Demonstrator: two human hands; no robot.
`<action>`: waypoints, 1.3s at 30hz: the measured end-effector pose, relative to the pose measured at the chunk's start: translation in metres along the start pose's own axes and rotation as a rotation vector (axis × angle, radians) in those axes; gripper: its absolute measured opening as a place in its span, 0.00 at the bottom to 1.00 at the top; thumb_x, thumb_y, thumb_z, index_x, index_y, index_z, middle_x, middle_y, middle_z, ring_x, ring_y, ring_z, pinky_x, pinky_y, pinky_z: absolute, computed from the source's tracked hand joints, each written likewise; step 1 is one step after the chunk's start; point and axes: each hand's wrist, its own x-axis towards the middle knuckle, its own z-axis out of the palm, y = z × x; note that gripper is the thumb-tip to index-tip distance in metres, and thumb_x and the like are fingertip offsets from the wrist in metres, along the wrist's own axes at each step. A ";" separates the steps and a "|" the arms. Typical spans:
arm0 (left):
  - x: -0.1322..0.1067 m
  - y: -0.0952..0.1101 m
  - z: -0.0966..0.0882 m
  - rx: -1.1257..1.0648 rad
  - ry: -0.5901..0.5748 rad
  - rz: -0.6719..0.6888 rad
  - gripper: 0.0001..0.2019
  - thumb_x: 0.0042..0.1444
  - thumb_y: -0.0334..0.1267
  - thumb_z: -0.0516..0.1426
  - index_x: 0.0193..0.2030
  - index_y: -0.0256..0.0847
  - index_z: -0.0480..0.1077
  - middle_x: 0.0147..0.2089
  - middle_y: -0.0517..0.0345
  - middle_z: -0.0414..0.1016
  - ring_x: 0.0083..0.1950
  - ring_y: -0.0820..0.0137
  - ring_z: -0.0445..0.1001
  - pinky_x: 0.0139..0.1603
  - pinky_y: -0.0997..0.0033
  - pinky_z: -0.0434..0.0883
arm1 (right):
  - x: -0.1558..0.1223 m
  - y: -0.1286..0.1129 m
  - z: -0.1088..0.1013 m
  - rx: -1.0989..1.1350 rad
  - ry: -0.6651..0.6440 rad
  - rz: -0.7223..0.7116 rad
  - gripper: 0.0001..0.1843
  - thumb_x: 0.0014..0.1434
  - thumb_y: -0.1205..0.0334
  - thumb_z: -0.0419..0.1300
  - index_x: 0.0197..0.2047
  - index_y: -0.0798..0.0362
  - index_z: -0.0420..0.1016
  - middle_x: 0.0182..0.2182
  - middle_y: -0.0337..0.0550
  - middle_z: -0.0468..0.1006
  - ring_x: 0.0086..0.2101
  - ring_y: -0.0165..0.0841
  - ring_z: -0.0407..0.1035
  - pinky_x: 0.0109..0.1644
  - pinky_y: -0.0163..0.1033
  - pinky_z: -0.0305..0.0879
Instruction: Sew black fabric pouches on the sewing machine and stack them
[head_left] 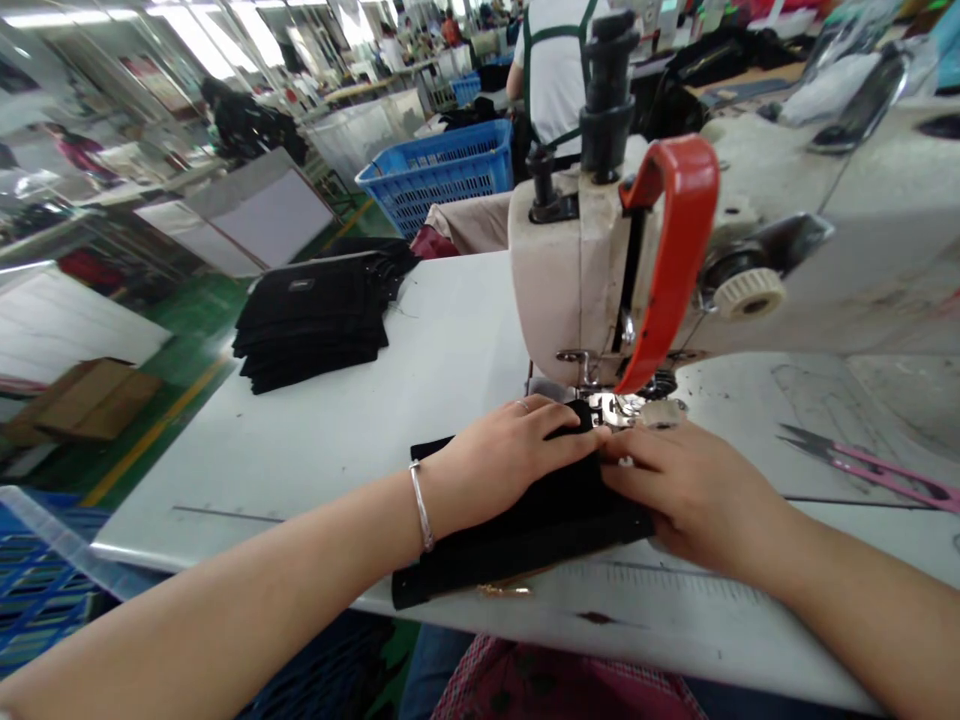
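Note:
A black fabric piece [540,520] lies on the white sewing table, its far edge at the presser foot [611,410] of a sewing machine [551,270]. A gold zipper pull [506,590] sticks out under its near edge. My left hand [502,455] rests flat on top of the fabric, fingers stretched toward the foot. On the fabric's right edge, my right hand [690,490] is closed, thumb and fingers gripping the cloth close to the foot. The right fingertips are partly hidden, and the needle cannot be made out.
Pink-handled thread snips [870,465] lie right of my right hand. A stack of black fabric pieces [315,315] sits at the table's far left edge. Beyond it stands a blue crate [442,175], near a person in white [556,75]. A red guard [675,250] fronts the machine head.

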 end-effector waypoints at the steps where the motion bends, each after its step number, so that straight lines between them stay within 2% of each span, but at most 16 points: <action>1: 0.002 0.002 0.000 0.025 -0.010 -0.007 0.20 0.67 0.29 0.52 0.65 0.40 0.64 0.56 0.47 0.72 0.55 0.61 0.72 0.57 0.57 0.75 | 0.001 -0.002 0.001 0.022 -0.014 -0.006 0.20 0.48 0.77 0.53 0.42 0.55 0.77 0.46 0.50 0.77 0.43 0.44 0.71 0.43 0.49 0.66; 5: 0.007 0.004 0.000 0.094 0.039 -0.045 0.12 0.67 0.30 0.54 0.55 0.39 0.71 0.50 0.50 0.75 0.50 0.64 0.74 0.53 0.61 0.76 | 0.004 -0.008 0.002 0.081 -0.075 0.009 0.17 0.48 0.75 0.54 0.39 0.53 0.77 0.41 0.46 0.76 0.41 0.43 0.69 0.44 0.49 0.65; 7: 0.007 0.000 0.001 0.083 0.101 -0.069 0.11 0.67 0.28 0.53 0.53 0.38 0.71 0.49 0.52 0.77 0.48 0.67 0.76 0.52 0.66 0.76 | 0.005 -0.008 0.002 0.064 -0.060 0.054 0.20 0.51 0.73 0.54 0.46 0.55 0.77 0.41 0.47 0.76 0.41 0.43 0.70 0.44 0.48 0.65; 9: 0.006 -0.004 0.001 0.065 0.170 -0.087 0.13 0.67 0.25 0.51 0.54 0.38 0.70 0.48 0.54 0.79 0.47 0.70 0.78 0.50 0.70 0.76 | 0.005 -0.008 0.002 -0.004 -0.026 0.129 0.25 0.56 0.72 0.54 0.57 0.59 0.72 0.42 0.49 0.76 0.41 0.43 0.70 0.44 0.48 0.64; 11: 0.006 -0.006 0.000 0.064 0.223 -0.093 0.13 0.67 0.24 0.51 0.53 0.38 0.70 0.46 0.55 0.80 0.46 0.71 0.79 0.47 0.72 0.77 | 0.006 -0.008 0.002 -0.082 -0.030 0.178 0.29 0.57 0.71 0.53 0.62 0.61 0.68 0.41 0.49 0.76 0.40 0.43 0.70 0.42 0.47 0.62; 15: 0.007 -0.002 -0.001 0.100 0.234 -0.044 0.11 0.67 0.25 0.53 0.53 0.36 0.70 0.48 0.54 0.80 0.47 0.70 0.80 0.47 0.71 0.78 | 0.008 -0.009 0.000 -0.132 -0.078 0.169 0.26 0.55 0.70 0.55 0.58 0.58 0.72 0.38 0.46 0.76 0.35 0.41 0.69 0.37 0.46 0.57; 18: 0.008 0.005 0.004 0.127 0.197 0.016 0.09 0.67 0.27 0.54 0.52 0.34 0.70 0.50 0.50 0.80 0.49 0.67 0.80 0.50 0.67 0.78 | 0.009 -0.010 -0.001 -0.139 -0.092 0.161 0.18 0.56 0.69 0.55 0.50 0.56 0.76 0.36 0.46 0.75 0.33 0.39 0.67 0.35 0.45 0.53; 20: 0.007 0.008 0.009 0.103 0.213 -0.012 0.09 0.68 0.28 0.53 0.53 0.32 0.69 0.51 0.49 0.79 0.52 0.66 0.79 0.53 0.65 0.78 | 0.008 -0.009 0.000 -0.128 -0.089 0.148 0.15 0.58 0.68 0.55 0.48 0.55 0.76 0.35 0.45 0.75 0.33 0.39 0.67 0.35 0.45 0.53; 23: 0.003 0.013 0.016 0.059 0.241 -0.085 0.11 0.69 0.28 0.50 0.56 0.32 0.68 0.54 0.48 0.78 0.57 0.67 0.77 0.60 0.65 0.76 | 0.005 -0.006 -0.001 -0.081 -0.057 0.125 0.17 0.60 0.68 0.54 0.51 0.55 0.75 0.35 0.45 0.75 0.33 0.39 0.68 0.35 0.45 0.55; 26: 0.001 0.021 0.019 0.087 0.251 -0.097 0.13 0.69 0.28 0.49 0.56 0.32 0.69 0.56 0.48 0.77 0.60 0.66 0.74 0.64 0.63 0.74 | 0.001 -0.003 -0.002 -0.060 0.030 0.128 0.13 0.61 0.70 0.54 0.47 0.56 0.75 0.36 0.47 0.77 0.35 0.40 0.69 0.39 0.45 0.61; 29: 0.002 0.031 0.020 0.099 0.265 -0.163 0.12 0.69 0.28 0.50 0.54 0.34 0.72 0.56 0.47 0.77 0.60 0.65 0.75 0.63 0.62 0.75 | -0.002 -0.001 -0.003 -0.053 0.111 0.085 0.14 0.61 0.73 0.52 0.48 0.57 0.75 0.45 0.51 0.79 0.41 0.41 0.71 0.45 0.47 0.66; 32: 0.004 0.036 0.021 0.108 0.281 -0.197 0.11 0.67 0.28 0.51 0.50 0.35 0.74 0.55 0.47 0.77 0.58 0.64 0.75 0.61 0.61 0.76 | -0.004 -0.002 -0.003 -0.036 0.072 0.037 0.19 0.61 0.75 0.50 0.52 0.56 0.73 0.52 0.50 0.78 0.44 0.41 0.72 0.48 0.48 0.68; 34: 0.005 0.036 0.022 0.115 0.277 -0.178 0.11 0.67 0.28 0.52 0.49 0.35 0.74 0.55 0.47 0.76 0.58 0.63 0.75 0.61 0.60 0.76 | -0.004 -0.002 -0.004 -0.041 0.057 0.041 0.19 0.60 0.75 0.50 0.51 0.56 0.74 0.51 0.50 0.78 0.44 0.41 0.73 0.47 0.48 0.69; 39: 0.003 0.031 0.018 0.114 0.168 -0.116 0.11 0.67 0.29 0.51 0.51 0.33 0.73 0.55 0.45 0.75 0.60 0.60 0.73 0.62 0.57 0.74 | -0.003 -0.001 -0.005 -0.063 0.087 0.080 0.14 0.61 0.73 0.52 0.45 0.56 0.76 0.46 0.51 0.79 0.41 0.42 0.73 0.43 0.48 0.70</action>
